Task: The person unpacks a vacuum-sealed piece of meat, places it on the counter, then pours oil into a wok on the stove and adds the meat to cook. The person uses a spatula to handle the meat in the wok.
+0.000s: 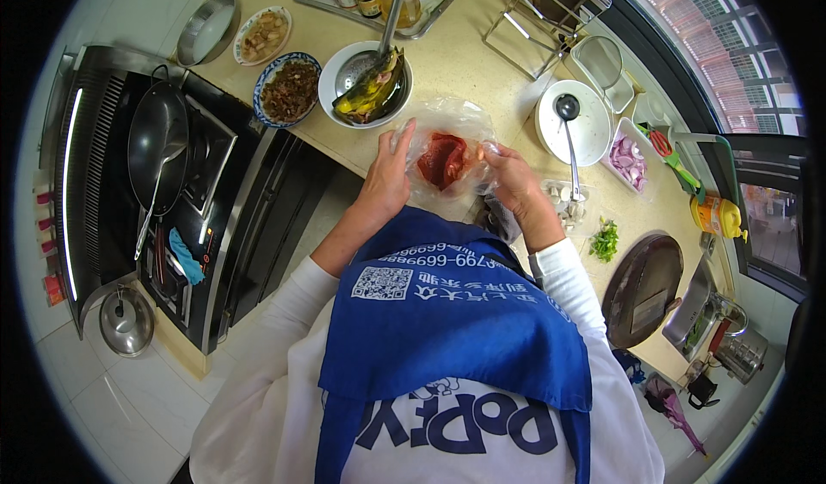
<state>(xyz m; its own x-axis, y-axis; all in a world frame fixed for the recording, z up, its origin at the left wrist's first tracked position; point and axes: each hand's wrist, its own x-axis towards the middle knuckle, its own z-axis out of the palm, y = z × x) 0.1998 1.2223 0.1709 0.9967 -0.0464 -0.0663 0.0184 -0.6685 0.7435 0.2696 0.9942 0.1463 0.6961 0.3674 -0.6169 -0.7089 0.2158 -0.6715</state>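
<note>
Between my hands a clear plastic bag [461, 115] is spread with its mouth towards me, above the counter's front edge. Inside lies a moist red mass [444, 161]; whether it is raw meat or a paste I cannot tell. My left hand [389, 177] grips the bag's left side, fingers pointing up along it. On the opposite side, my right hand [516, 177] pinches the rim between thumb and fingers. Just beyond the left hand stands a white bowl [328, 74] with a yellow-and-dark whole fish [371, 93] and a metal ladle [395, 16] in it.
Left are a patterned bowl of brown chopped food [290, 90] and a wok [158, 148] on the stove. Rightward stand a white bowl with a black ladle [548, 119], sliced red onion [627, 161], chopped greens [604, 240] and a round chopping board [642, 290]. Seasonings fill a tray [426, 29] behind.
</note>
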